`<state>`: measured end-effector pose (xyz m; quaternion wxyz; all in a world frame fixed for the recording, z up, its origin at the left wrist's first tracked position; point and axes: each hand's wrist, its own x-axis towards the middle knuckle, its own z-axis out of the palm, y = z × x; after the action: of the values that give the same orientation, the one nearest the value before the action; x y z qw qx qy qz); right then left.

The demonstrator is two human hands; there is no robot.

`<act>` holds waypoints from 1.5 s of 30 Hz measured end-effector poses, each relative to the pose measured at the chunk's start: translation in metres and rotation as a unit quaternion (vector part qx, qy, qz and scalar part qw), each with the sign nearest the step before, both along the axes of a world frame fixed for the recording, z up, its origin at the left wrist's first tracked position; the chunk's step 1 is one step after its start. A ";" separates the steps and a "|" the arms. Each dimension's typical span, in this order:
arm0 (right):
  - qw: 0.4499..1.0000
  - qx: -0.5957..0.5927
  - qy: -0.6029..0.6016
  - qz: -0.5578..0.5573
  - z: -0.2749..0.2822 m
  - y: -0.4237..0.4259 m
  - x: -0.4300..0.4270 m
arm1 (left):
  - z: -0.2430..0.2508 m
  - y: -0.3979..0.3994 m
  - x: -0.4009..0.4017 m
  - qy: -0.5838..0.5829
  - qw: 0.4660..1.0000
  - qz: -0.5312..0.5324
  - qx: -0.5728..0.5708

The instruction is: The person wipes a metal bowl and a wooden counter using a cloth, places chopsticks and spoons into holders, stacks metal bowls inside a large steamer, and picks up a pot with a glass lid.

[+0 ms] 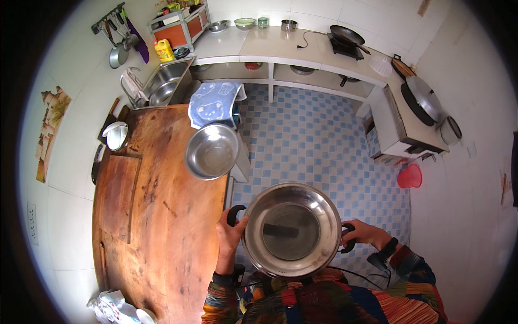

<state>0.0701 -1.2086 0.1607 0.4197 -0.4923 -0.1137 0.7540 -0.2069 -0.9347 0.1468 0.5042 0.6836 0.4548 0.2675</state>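
Note:
A round stainless steel pot (330,210) with two black side handles is held up in front of my body. My left hand (230,231) grips its left handle, the thumb against the rim. On the other side my right hand (360,234) is closed around the right handle. Light glints off the pot's inner wall, and its round bottom looks grey. A dark bar-shaped patch shows there; whether it is a reflection I cannot tell. Left of the pot, a wooden table (174,243) bears a shiny metal basin (212,152) at its far right corner.
A wooden board (119,194), knives and a white bowl (116,135) line the table's left side. Beyond are a blue towel (216,103), a steel sink (168,81) and a counter with a wok (347,34). A red bucket (409,176) stands by the right-hand stove (421,129).

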 end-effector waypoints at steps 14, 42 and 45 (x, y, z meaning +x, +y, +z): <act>0.982 -0.066 -0.016 -0.179 -0.030 0.037 0.157 | -0.044 0.093 0.255 -0.038 0.992 -0.109 0.052; 0.996 -0.026 -0.036 -0.075 -0.116 0.417 0.482 | -0.132 0.390 0.501 0.113 0.975 0.177 0.075; 0.996 -0.016 -0.055 -0.066 -0.121 0.464 0.503 | -0.133 0.417 0.513 0.069 0.978 0.196 0.034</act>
<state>0.5731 -0.7449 0.0394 0.4542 -0.5457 -0.0918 0.6982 0.3057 -0.5178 0.0134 0.3857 0.6151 0.6043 0.3282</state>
